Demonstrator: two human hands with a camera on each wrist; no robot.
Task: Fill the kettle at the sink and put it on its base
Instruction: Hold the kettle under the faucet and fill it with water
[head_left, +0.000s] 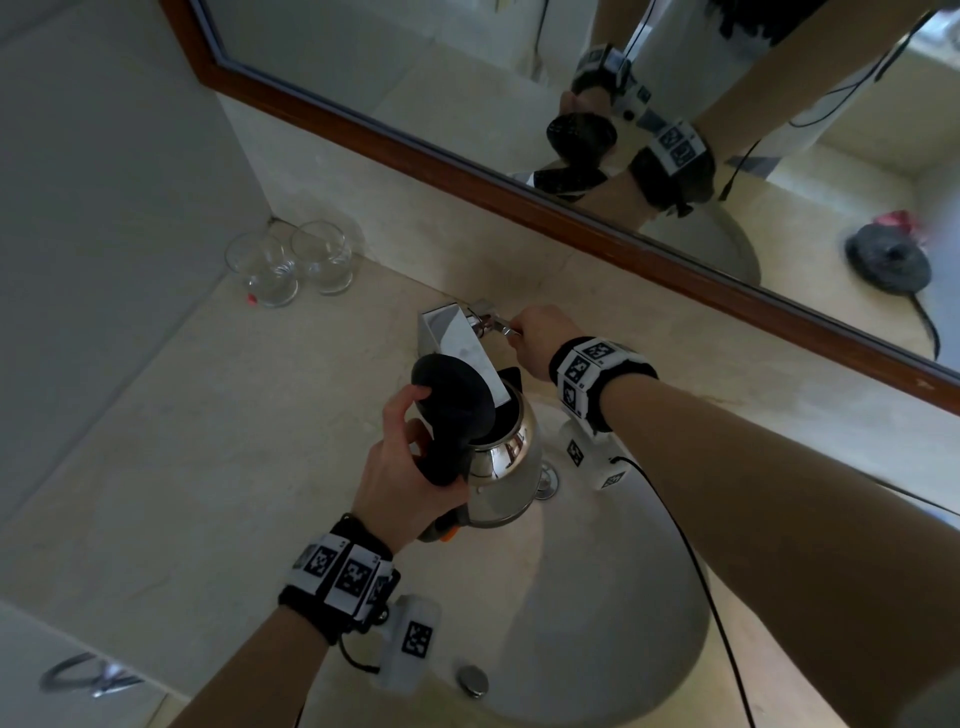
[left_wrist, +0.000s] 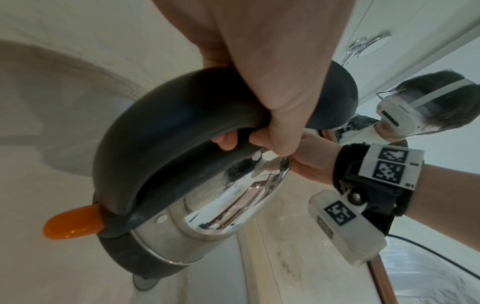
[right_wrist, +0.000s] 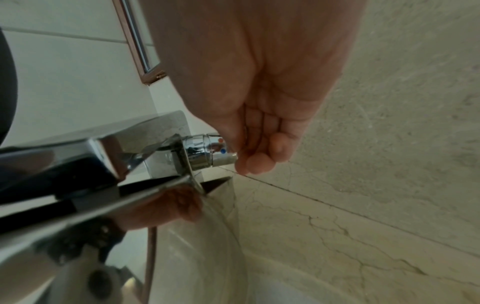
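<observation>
Steel kettle (head_left: 506, 467) hangs over the sink (head_left: 613, 597), its handle (left_wrist: 161, 131) clamped in the curled fingers of the left hand (head_left: 405, 483), lid up, mouth under the spout (head_left: 457, 338). The right hand (head_left: 540, 340) pinches the tap lever (right_wrist: 215, 152) at its fingertips. Filling seems about to begin; next the lever needs a gentle turn.

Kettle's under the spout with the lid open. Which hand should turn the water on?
Right. The right hand is already at the tap handle, fingers at its tip, while the left hand grips the kettle handle under the spout.
</observation>
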